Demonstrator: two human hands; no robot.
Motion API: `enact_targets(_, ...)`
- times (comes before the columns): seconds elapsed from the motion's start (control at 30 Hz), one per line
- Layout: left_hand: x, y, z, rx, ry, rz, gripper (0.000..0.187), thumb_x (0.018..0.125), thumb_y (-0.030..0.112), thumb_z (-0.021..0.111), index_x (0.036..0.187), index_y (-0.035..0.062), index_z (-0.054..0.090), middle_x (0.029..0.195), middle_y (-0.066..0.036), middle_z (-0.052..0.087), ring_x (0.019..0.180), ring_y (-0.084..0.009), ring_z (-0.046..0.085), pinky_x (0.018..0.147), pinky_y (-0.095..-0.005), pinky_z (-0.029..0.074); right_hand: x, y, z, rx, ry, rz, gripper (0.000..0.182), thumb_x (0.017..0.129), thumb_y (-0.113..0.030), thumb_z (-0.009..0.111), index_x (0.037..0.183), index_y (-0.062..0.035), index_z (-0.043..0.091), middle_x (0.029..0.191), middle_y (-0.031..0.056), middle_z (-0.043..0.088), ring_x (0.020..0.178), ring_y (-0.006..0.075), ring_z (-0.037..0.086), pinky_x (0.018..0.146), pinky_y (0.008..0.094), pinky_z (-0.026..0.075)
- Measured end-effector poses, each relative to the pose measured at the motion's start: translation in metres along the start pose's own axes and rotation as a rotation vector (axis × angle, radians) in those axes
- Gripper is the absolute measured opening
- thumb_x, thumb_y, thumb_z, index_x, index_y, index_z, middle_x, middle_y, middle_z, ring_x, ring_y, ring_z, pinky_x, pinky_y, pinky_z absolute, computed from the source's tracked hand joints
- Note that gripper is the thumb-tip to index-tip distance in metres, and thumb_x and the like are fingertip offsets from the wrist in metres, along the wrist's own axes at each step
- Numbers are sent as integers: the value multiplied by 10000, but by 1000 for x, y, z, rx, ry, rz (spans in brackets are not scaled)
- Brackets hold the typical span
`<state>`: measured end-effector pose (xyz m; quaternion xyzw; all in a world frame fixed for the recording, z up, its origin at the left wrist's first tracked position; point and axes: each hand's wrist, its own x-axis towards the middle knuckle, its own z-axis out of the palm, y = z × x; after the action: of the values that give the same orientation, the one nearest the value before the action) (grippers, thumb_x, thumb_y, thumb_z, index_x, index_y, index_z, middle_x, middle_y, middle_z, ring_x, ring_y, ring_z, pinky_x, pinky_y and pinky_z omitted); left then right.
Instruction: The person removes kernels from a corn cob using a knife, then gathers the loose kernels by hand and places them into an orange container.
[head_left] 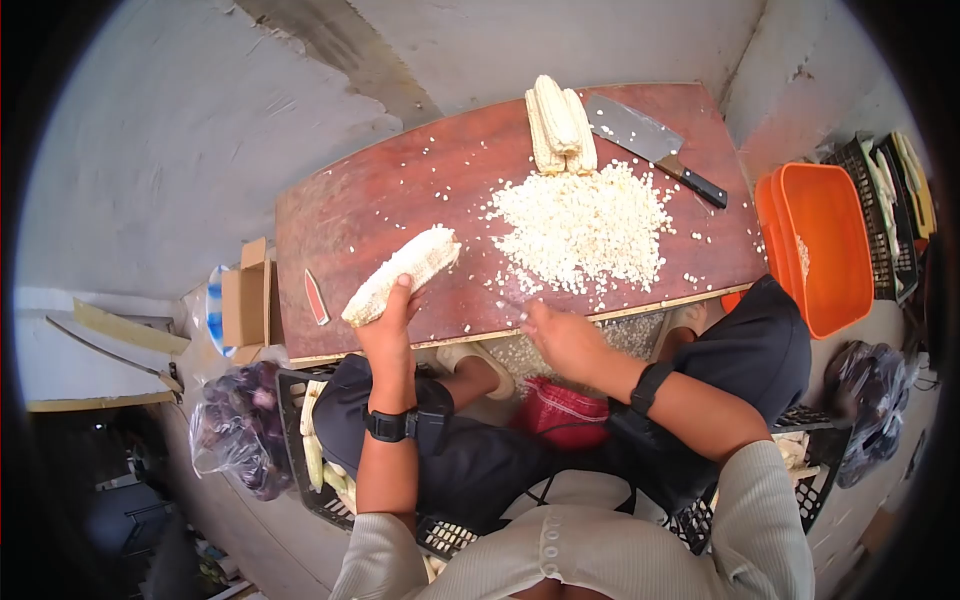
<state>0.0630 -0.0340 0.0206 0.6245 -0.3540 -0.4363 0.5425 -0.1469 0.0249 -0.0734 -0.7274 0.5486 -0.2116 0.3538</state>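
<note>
My left hand [386,332] is wrapped round the lower end of a pale ear of corn [412,262], tilted with its far end up and to the right. Its surface looks rough, and my fingers hide part of the near end. To the right, my right hand [562,338] is closed near the table's front edge, apart from the ear. Something thin and greyish seems to stick out from its fingertips, too small to name. Beyond that hand spreads a heap of loose white kernels [580,228]. Several whole ears of corn [560,125] are stacked behind the heap.
On the reddish table [345,215] lie a cleaver [640,130] at the back right and a red-and-white pointed piece [315,298] at the left. Orange tubs [835,250] stand at the right. A cardboard box [245,308], a bag of purple produce [240,425] and black crates [325,505] surround my seat.
</note>
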Motion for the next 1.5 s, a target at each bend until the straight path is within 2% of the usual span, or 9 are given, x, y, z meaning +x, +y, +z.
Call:
enact_targets(0.17,-2,-2,-4,0,-41,7,391,841,143,710,1169,-21,574,1048,-99,655,876,-189,670,708,-248,539,1,-2,26,-9,-107,-117,252,969,-264,468,1009,-26,396,785,239,620,716,438,611,626,526,475)
enact_targets(0.3,-2,-8,-8,16,-71,34,331,827,125,732,1092,-22,600,984,-81,653,852,-141,637,697,-260,530,10,2,28,-110,-135,22,265,964,-257,475,977,-2,404,736,252,616,694,444,615,617,534,475)
enact_targets(0.53,-4,-7,-10,27,-113,76,267,821,121,740,1016,-16,620,892,-41,642,752,-87,577,620,-230,465,19,21,-6,-164,87,228,245,956,-243,472,958,1,454,700,230,625,681,422,633,606,518,490)
enact_targets(0.67,-4,-8,-7,28,-110,103,255,824,117,738,1007,-19,625,878,-32,641,728,-76,564,614,-224,453,15,32,-25,-132,177,178,242,952,-249,480,948,-9,453,694,240,619,669,435,619,597,524,479)
enact_targets(0.9,-6,-9,4,46,-102,194,297,822,114,742,1041,-40,613,938,-53,651,825,-101,592,722,-242,481,-13,2,2,-71,-17,-103,253,961,-280,464,972,-28,446,722,214,622,688,438,612,617,533,472)
enact_targets(1.0,-6,-10,9,76,-120,215,347,817,116,750,1081,-47,594,985,-73,651,896,-121,601,796,-261,485,-15,-4,13,-143,-198,-87,260,961,-282,462,970,-22,450,726,211,626,698,425,622,619,525,476)
enact_targets(1.3,-6,-21,10,118,-200,232,423,812,125,757,1140,-58,561,1022,-98,652,933,-138,607,823,-272,484,-4,34,-1,-205,103,53,148,886,-131,481,941,6,481,731,220,638,687,414,638,614,518,495)
enact_targets(1.4,-8,-18,10,128,-202,220,428,809,130,760,1137,-62,563,1023,-103,654,932,-141,611,825,-274,485,1,52,-21,-255,153,129,212,941,-233,503,943,-24,472,690,208,622,642,409,621,566,511,482)
enact_targets(1.5,-7,-21,11,133,-207,217,434,805,133,763,1138,-62,564,1012,-106,658,925,-143,616,822,-274,488,1,52,-39,-295,201,181,210,938,-234,512,936,-28,469,673,208,615,638,412,616,563,507,478)
